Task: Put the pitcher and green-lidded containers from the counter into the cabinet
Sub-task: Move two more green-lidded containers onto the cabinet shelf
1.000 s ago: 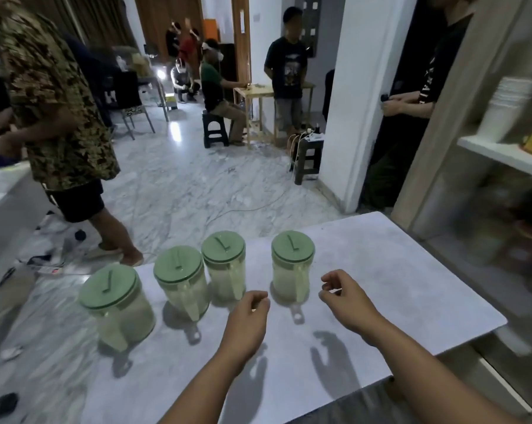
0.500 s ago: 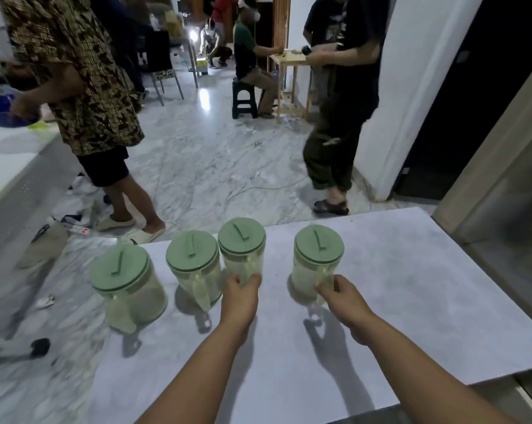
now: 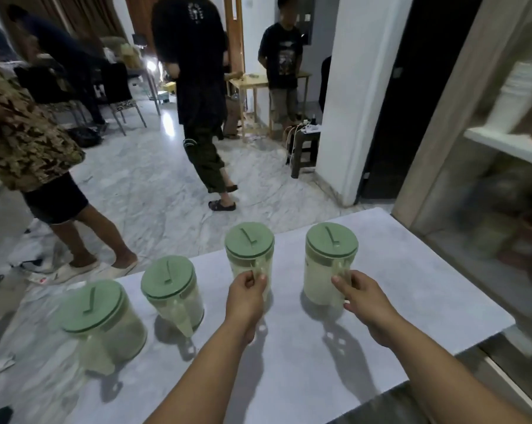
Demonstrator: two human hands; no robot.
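Note:
Several clear pitchers with green lids stand in a row on the pale counter [image 3: 396, 301]. My left hand [image 3: 246, 296] is closed around the handle of the third pitcher [image 3: 249, 244]. My right hand [image 3: 362, 298] grips the handle of the rightmost pitcher [image 3: 330, 255]. Both of these pitchers appear raised off the counter, with shadows beneath them. Two more pitchers rest at the left, one [image 3: 170, 286] near the counter's far edge and one [image 3: 99, 319] closest to the left end. The cabinet [image 3: 509, 145] with a white shelf stands open at the right.
People stand on the marble floor beyond the counter: one in a patterned shirt [image 3: 23, 133] at the left, one in black [image 3: 197, 87] in the middle, another [image 3: 281, 65] by a wooden table. A white pillar [image 3: 350, 102] and a dark stool [image 3: 304, 148] are behind the counter.
Both hands have gone from reaching toward the handles to closing on them, and the two right pitchers have come up. The person in black has walked to the left.

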